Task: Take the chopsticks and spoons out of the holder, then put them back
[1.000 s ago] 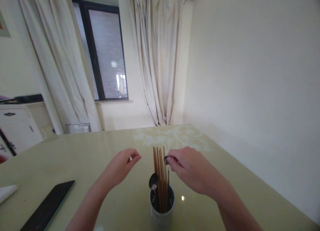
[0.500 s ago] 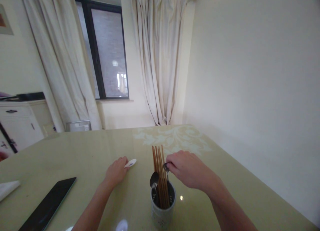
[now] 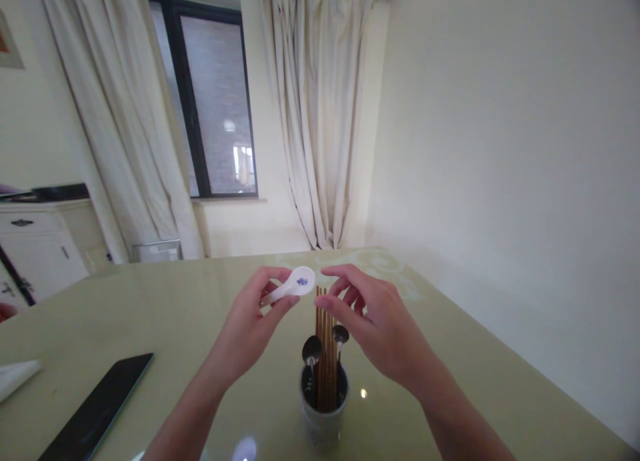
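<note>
While left fingers pinch white spoon, right fingers hang parted just beside it.

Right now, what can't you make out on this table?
Head view:
Lower ends of the chopsticks and two metal spoons: hidden inside the cup.
Near end of the black flat object: cut off by the bottom edge.
Outline of the white object: cut off by the left edge.
Cup's markings: blurred.

Glossy green table, grey cup upright, flat black object, perhaps a tablet, white item far left
</note>
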### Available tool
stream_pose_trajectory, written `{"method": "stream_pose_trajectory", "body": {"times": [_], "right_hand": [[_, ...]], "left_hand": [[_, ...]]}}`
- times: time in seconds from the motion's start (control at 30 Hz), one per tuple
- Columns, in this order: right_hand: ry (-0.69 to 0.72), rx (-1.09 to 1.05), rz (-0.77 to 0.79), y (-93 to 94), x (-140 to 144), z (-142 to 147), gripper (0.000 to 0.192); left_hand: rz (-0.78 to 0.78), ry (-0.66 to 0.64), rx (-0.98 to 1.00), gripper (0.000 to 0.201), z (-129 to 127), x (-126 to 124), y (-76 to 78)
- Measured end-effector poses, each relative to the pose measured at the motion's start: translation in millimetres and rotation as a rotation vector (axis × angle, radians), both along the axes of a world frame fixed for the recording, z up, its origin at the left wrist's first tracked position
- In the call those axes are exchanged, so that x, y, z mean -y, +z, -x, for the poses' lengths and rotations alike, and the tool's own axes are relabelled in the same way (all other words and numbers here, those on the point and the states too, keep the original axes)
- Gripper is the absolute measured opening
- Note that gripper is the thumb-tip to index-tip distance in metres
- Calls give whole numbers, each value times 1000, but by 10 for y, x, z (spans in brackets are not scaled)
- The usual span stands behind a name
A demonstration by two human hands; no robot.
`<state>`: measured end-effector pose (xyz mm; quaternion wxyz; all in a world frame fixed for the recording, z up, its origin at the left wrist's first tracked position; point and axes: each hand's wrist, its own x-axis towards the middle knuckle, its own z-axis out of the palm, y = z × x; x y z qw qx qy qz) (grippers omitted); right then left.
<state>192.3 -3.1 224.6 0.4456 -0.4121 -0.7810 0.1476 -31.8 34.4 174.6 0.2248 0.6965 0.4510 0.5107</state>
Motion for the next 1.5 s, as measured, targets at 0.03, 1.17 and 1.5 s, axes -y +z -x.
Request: {"method": "stream_pose_trajectory", "body": {"times": [0.03, 1.17, 1.5], "right_hand": [[7, -19, -28, 0, 17, 11, 26], [65, 138, -298, -604, 40, -294, 24], [181, -204, 99, -1877, -126, -279, 76]], "left_hand": [[-1, -50, 7, 28, -74, 83, 50], [-81, -34, -243, 39, -308, 340, -443], [183, -262, -86, 107, -203, 349, -1640]]}}
